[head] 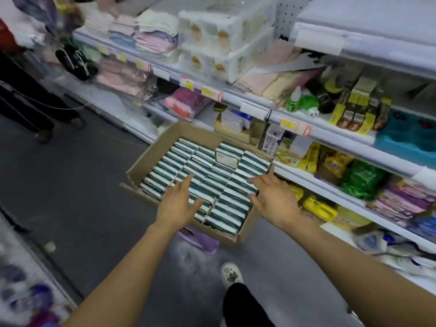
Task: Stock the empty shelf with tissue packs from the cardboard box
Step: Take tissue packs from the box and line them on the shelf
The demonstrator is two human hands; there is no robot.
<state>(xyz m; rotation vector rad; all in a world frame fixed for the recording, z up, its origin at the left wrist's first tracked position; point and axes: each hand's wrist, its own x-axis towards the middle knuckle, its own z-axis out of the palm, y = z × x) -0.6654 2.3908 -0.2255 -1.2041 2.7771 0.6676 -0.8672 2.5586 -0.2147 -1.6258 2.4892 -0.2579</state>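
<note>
Cardboard box (pixel 151 159) full of tissue packs (pixel 212 182), two hands, left (pixel 179 204), right (pixel 273 199), spread

Both bare arms stretch forward and down, nearly straight. The left hand (pixel 178 204) is palm-down, fingers extended and slightly spread, index leading. The right hand (pixel 274 197) is turned palm inward, fingers loosely curved, thumb apart. Neither hand grips anything.

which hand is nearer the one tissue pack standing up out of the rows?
Right. The right hand is at the box's right side, below the raised pack. The left hand is lower-left of it, farther off.
</note>
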